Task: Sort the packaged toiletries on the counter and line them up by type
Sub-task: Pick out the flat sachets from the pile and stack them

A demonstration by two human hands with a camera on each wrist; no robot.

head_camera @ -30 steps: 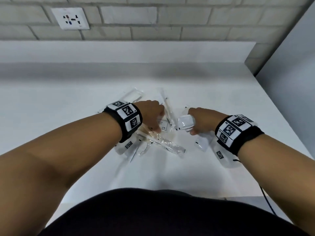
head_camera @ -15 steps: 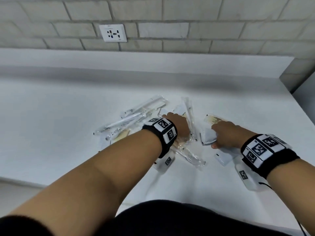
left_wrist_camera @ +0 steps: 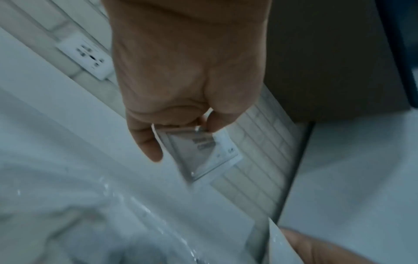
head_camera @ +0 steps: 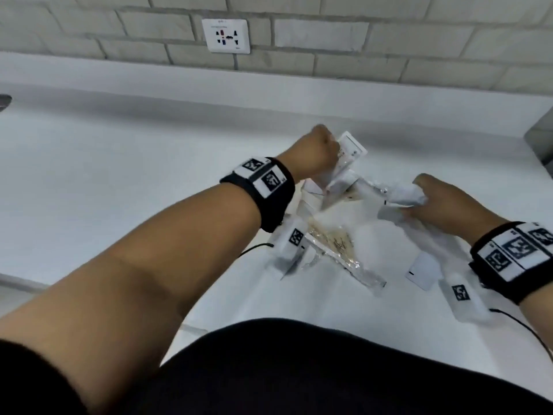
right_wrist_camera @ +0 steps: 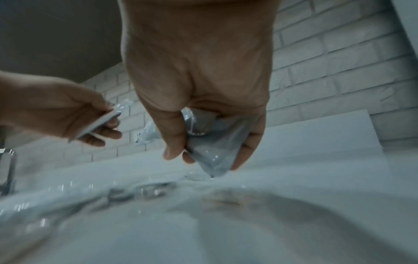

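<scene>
A heap of clear-wrapped toiletries [head_camera: 332, 238] lies on the white counter [head_camera: 119, 181]. My left hand [head_camera: 317, 154] is lifted above the heap and pinches a flat white packet with printed text [head_camera: 350, 154], seen close in the left wrist view as the flat packet [left_wrist_camera: 201, 153] under my left hand [left_wrist_camera: 181, 135]. My right hand [head_camera: 443, 205] grips soft white wrapped packets [head_camera: 401, 199] just right of the heap; in the right wrist view the fingers of my right hand [right_wrist_camera: 203, 151] curl round a crinkled plastic packet [right_wrist_camera: 214, 148].
A small white sachet [head_camera: 422, 272] lies alone near my right wrist. A white socket plate [head_camera: 226, 35] sits in the grey brick wall behind the counter's raised back ledge [head_camera: 269, 94]. A chrome fitting [right_wrist_camera: 7, 171] shows at the far left. A dark panel [head_camera: 541, 139] bounds the counter's right end.
My left hand has risen from the heap, carrying the flat packet up and away. My right hand stays on its packets. The head view has swung left, showing more counter.
</scene>
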